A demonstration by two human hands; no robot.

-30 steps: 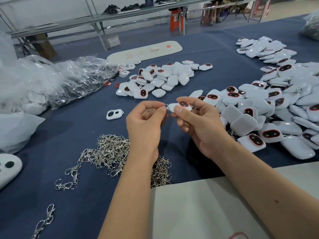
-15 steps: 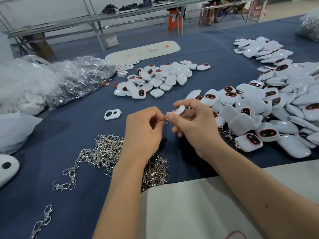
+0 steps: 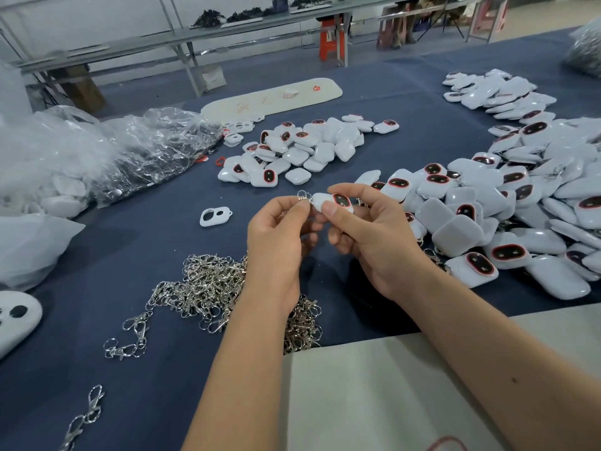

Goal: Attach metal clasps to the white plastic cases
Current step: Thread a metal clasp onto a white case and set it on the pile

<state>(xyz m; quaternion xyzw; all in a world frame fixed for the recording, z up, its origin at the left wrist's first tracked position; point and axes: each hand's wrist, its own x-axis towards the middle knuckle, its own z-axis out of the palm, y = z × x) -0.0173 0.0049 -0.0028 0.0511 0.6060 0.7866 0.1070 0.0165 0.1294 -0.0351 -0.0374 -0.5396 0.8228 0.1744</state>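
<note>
the white plastic case now lies face-up between the two hands, its dark, red-rimmed oval window turned toward the camera; half a second ago it was tipped on edge with only a sliver of that window showing, and a second ago it was face-up much as it is now. so the case has been rolled over and back while the ring end was worked at its corner. the right hand pinches the case, thumb across its near edge and fingers curled round the far side. the left hand pinches a metal clasp at its fingertips, and the clasp's small silver ring now stands up plainly above them, touching the left end of the case. earlier the ring was mostly buried between the fingers. the hands are close together, meeting at that joint.

my reading is that the ring is being threaded through, or has just gone through, the case's corner loop; the loop itself is too small to see, so i cannot tell whether it is fully seated.

below the left wrist lies the heap of loose clasps. to the right of the right hand sits the large pile of cases, some with clasps visible, probably the finished ones. beyond the hands is a smaller pile, and left of them a lone white frame piece.
</note>
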